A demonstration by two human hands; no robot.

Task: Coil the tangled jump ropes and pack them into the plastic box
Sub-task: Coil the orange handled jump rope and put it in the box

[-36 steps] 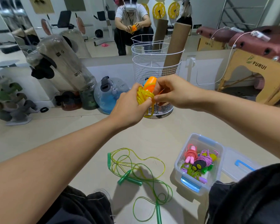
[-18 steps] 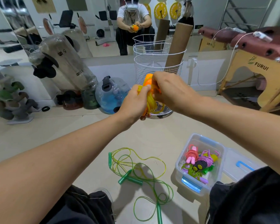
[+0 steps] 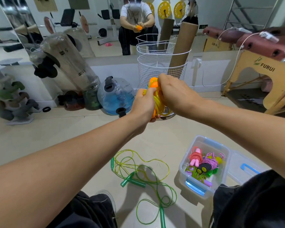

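Observation:
A coiled yellow jump rope with orange handles (image 3: 157,102) is held up at chest height between both hands. My left hand (image 3: 142,107) grips the coil from the left. My right hand (image 3: 173,94) curls round its top and right side, covering much of it. On the floor below lies a tangled green jump rope (image 3: 138,176) with green handles. To the right stands the open clear plastic box (image 3: 187,163), holding several coiled ropes in pink, purple and black. Its lid (image 3: 247,168) lies beside it.
A white wire basket (image 3: 160,74) with cardboard tubes stands just behind my hands. A blue water jug (image 3: 115,96), bagged weights and a dumbbell rack line the mirrored wall at left. A wooden massage table (image 3: 262,69) stands at right. My knees frame the bottom edge.
My right hand has moved over the top of the orange-handled coil and now wraps it. The bundle sits slightly lower, pressed between both hands.

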